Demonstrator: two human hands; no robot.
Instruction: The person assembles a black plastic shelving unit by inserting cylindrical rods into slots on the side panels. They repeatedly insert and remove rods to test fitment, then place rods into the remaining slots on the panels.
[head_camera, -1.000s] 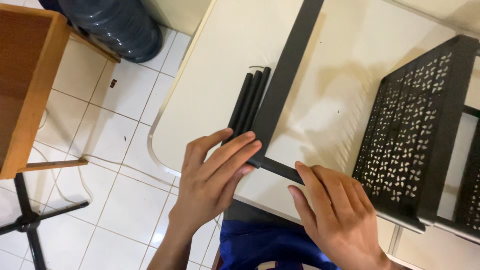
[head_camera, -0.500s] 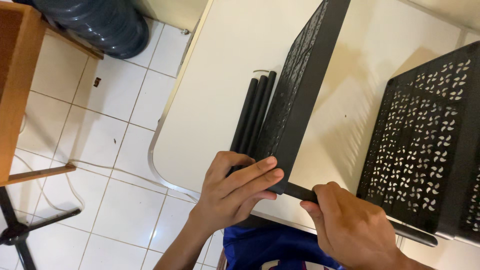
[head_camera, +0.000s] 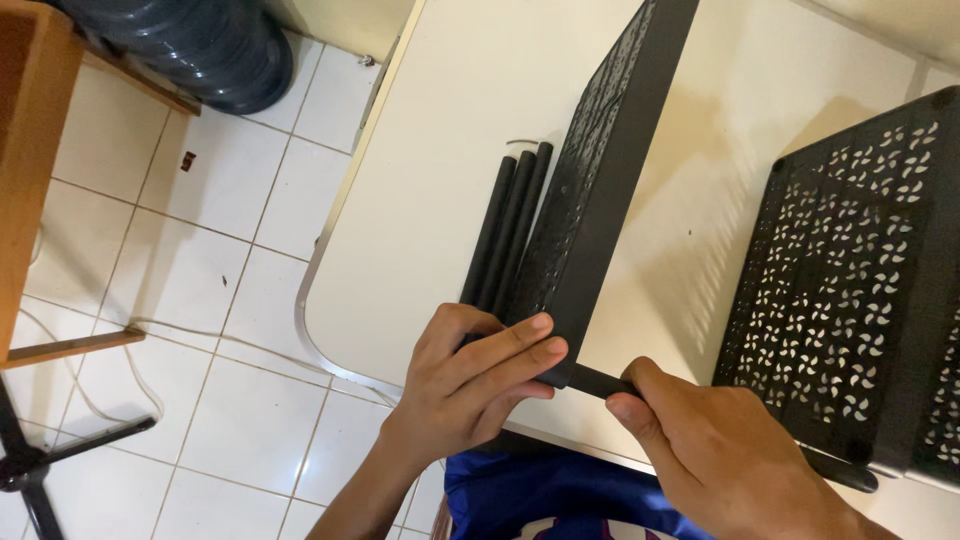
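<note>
- The left hand (head_camera: 470, 385) is closed around the near corner of a black perforated metal panel (head_camera: 590, 190), fingers laid flat across its outer face and thumb tucked out of sight behind.
- The panel stands on edge on the white table (head_camera: 440, 190), running away from the grip toward the top of the view, where it is cut off.
- The right hand (head_camera: 725, 455) is wrapped around a black tube (head_camera: 598, 381), whose end meets the panel's near corner, just beside the left fingertips.
- Most of that tube is hidden by the fist; a dark end shows again beyond it to the right.
- Three more black tubes (head_camera: 505, 230) lie side by side on the table against the panel's left face.
- A black perforated basket (head_camera: 850, 290) stands to the right, partly out of frame.
</note>
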